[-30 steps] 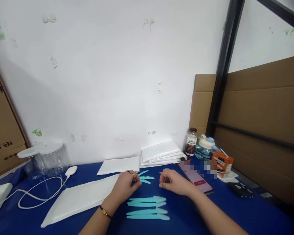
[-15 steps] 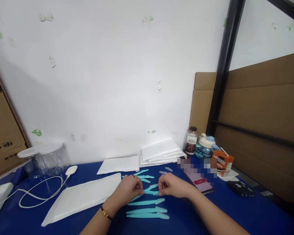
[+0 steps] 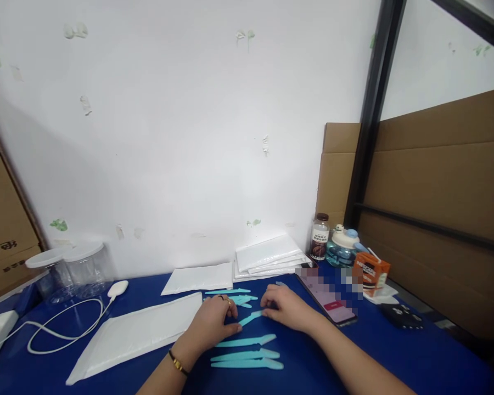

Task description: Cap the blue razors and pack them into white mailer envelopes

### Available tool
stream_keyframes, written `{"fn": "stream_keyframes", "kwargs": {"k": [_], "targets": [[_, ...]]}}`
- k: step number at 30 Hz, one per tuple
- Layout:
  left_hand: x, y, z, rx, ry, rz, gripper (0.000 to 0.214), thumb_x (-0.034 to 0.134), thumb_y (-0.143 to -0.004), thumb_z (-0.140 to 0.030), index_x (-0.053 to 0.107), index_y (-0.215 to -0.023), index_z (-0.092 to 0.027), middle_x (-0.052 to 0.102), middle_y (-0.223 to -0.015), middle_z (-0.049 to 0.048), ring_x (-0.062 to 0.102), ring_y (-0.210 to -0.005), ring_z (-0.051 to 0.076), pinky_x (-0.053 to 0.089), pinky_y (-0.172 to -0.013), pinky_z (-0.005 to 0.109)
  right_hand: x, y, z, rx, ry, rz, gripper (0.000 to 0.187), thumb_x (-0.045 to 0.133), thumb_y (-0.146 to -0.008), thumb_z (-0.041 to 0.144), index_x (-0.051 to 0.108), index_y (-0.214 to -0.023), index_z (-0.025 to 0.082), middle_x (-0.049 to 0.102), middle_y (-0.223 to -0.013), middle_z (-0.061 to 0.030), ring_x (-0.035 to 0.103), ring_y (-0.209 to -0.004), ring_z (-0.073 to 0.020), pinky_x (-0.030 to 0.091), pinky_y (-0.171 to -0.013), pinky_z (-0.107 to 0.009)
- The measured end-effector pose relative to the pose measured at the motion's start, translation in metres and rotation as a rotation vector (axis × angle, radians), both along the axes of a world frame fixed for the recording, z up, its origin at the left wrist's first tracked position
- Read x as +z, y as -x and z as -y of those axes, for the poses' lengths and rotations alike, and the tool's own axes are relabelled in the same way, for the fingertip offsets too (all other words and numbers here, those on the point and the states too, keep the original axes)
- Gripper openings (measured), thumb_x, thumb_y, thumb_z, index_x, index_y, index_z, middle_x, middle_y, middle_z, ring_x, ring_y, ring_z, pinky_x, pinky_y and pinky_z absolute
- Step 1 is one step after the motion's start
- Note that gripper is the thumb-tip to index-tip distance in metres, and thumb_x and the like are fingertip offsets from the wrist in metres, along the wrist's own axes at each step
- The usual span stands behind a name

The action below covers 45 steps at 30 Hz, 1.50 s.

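Note:
Between my two hands a turquoise eyebrow razor (image 3: 251,317) lies at a slant. My left hand (image 3: 217,319) has curled fingers, with the thumb at its handle end; part of the handle is hidden. At its upper right end, the fingertips of my right hand (image 3: 286,308) pinch the tip. Nearer me, a turquoise razor (image 3: 247,341) lies by itself, with a pair of razors (image 3: 247,359) below it. Beyond my left hand, several more razors (image 3: 242,299) overlap, partly covered by the fingers. A small translucent piece (image 3: 280,283) shows behind my right hand.
A white padded mailer (image 3: 140,334) lies left of my left arm. Another mailer (image 3: 200,277) and a mailer stack (image 3: 269,255) sit by the wall. On the right are a phone (image 3: 329,299), bottle (image 3: 320,238), blue jug (image 3: 341,253), orange box (image 3: 371,271) and black object (image 3: 401,316).
One razor that was between my hands is no longer there. At the far group, one razor now lies straighter. My right hand has shifted slightly up and left, and my left fingers have loosened.

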<state>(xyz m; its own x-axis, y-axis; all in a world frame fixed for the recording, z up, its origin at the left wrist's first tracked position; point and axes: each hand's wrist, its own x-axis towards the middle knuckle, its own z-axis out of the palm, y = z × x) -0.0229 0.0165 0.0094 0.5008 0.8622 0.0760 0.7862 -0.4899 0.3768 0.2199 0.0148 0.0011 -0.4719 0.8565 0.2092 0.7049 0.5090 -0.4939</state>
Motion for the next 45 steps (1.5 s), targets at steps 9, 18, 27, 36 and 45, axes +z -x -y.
{"fn": "stream_keyframes", "kwargs": {"k": [9,18,27,36,45], "targets": [[0.002,-0.005,-0.004,-0.017,-0.049,-0.062,0.010,0.058,-0.075,-0.032,0.062,-0.075,-0.022,0.062,-0.078,-0.0019,0.055,-0.076,0.015,0.033,-0.066,0.024,-0.007,0.007,-0.002,0.003,0.127,-0.022,0.012,0.068,-0.070,0.027,0.063,-0.073,0.016,0.056,-0.080,-0.0004,0.051,-0.067,-0.0104,0.036,-0.058,-0.019],[0.009,0.016,-0.014,0.157,-0.142,0.045,0.020,0.058,-0.074,-0.033,0.060,-0.091,-0.022,0.062,-0.093,0.0010,0.054,-0.087,0.017,0.035,-0.075,0.027,0.001,-0.025,-0.011,-0.163,0.032,-0.116,0.015,0.067,-0.069,0.027,0.063,-0.079,0.017,0.059,-0.084,-0.0028,0.055,-0.076,-0.0152,0.041,-0.066,-0.023],[0.011,0.000,0.016,-0.125,0.203,0.019,0.026,0.065,-0.065,-0.042,0.063,-0.082,-0.022,0.061,-0.077,-0.0034,0.052,-0.068,0.011,0.034,-0.056,0.019,0.005,0.006,0.014,0.154,0.206,0.056,0.024,0.074,-0.060,0.035,0.065,-0.075,0.018,0.053,-0.077,0.0013,0.049,-0.067,-0.0104,0.033,-0.053,-0.018],[0.008,-0.003,0.004,-0.088,0.072,-0.043,0.014,0.058,-0.073,-0.035,0.063,-0.074,-0.022,0.063,-0.074,-0.0029,0.054,-0.067,0.012,0.033,-0.060,0.022,0.006,0.004,0.010,0.113,0.238,-0.029,0.019,0.070,-0.066,0.032,0.062,-0.071,0.016,0.055,-0.074,0.0012,0.048,-0.061,-0.0087,0.034,-0.051,-0.018],[0.008,0.017,-0.014,0.113,-0.091,0.035,0.022,0.060,-0.071,-0.033,0.062,-0.089,-0.021,0.062,-0.091,0.0020,0.054,-0.084,0.017,0.036,-0.073,0.026,-0.001,-0.030,-0.014,-0.211,0.041,-0.133,0.015,0.066,-0.066,0.025,0.061,-0.077,0.016,0.060,-0.076,-0.0016,0.054,-0.069,-0.0137,0.039,-0.059,-0.021]]}}
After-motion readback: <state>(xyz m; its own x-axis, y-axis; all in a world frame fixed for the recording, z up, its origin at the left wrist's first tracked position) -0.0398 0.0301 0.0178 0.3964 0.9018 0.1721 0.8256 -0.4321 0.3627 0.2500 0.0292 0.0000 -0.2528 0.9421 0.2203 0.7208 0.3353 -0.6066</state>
